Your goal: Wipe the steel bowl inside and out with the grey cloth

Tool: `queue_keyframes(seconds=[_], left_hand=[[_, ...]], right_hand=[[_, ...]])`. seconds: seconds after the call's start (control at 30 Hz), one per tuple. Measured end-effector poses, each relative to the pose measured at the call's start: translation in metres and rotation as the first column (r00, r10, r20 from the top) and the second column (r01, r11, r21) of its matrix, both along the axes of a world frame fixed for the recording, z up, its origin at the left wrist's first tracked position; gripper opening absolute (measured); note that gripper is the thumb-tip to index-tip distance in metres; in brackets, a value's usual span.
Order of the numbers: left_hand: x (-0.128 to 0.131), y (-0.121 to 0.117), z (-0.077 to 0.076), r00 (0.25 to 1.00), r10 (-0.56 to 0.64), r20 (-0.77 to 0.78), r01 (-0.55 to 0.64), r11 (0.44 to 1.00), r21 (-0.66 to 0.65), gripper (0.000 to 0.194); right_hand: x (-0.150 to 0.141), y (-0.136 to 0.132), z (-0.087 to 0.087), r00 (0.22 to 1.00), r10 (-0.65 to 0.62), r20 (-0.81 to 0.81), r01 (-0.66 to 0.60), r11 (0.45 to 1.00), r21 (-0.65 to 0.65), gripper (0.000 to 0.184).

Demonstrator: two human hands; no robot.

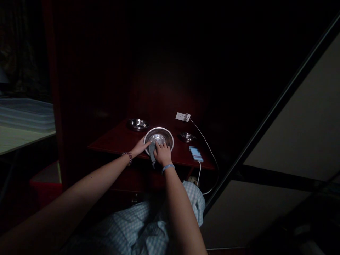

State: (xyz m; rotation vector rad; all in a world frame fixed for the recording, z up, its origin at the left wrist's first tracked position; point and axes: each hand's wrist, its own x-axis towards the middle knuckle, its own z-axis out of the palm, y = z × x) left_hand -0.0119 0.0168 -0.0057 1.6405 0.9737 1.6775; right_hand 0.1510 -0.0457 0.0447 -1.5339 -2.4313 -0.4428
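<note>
A large stainless steel bowl (170, 136) is tilted toward me at the front edge of the dark red desk. My left hand (140, 147) grips its left rim, thumb over the edge. My right hand (163, 154) presses a grey cloth (152, 151) against the near inner side of the bowl, and part of the cloth hangs over the rim. Behind and to the left sits a smaller metal bowl (138, 124); another small metal bowl (187, 137) stands to the right.
A phone (196, 154) with a white cable (205, 136) lies at the desk's (111, 140) right front. The cable runs to a wall socket (182, 117). Stacked clear plastic boxes (26, 115) stand on a pale table at left. A slanted dark frame edge (265, 117) borders the right.
</note>
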Motion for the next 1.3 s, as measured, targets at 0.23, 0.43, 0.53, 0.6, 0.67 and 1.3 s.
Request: queue_keyframes(seconds=[0.23,0.43,0.53,0.6,0.67,1.3], left_hand=[[0.0012,-0.0039,0.0027,1.000,-0.008,-0.017,0.008,1.000,0.020,0.062],[0.0017,-0.0061,0.0050,1.000,0.000,-0.019,0.000,1.000,0.010,0.063],[0.0016,-0.0048,0.0039,1.000,-0.003,-0.021,0.003,1.000,0.013,0.060],[0.0013,-0.0037,0.0027,1.000,-0.009,-0.026,0.009,1.000,0.020,0.061],[0.0009,-0.0026,0.0014,0.999,-0.011,-0.031,0.012,0.999,0.030,0.062],[0.0006,-0.0041,0.0001,0.997,0.044,-0.065,-0.043,0.999,0.013,0.060]], right_hand=[[0.0003,-0.0016,0.0020,1.000,0.004,0.027,-0.004,1.000,-0.008,0.054],[-0.0004,-0.0019,0.0018,0.999,0.008,0.039,-0.008,1.000,-0.013,0.054],[-0.0006,-0.0021,0.0015,0.999,0.005,0.043,-0.005,1.000,-0.012,0.055],[-0.0007,-0.0024,0.0014,0.999,0.004,0.049,-0.003,1.000,-0.014,0.055],[-0.0011,-0.0027,0.0015,0.999,-0.001,0.052,0.002,1.000,-0.017,0.056],[-0.0010,-0.0046,0.0007,0.999,0.010,0.030,-0.010,1.000,-0.023,0.056]])
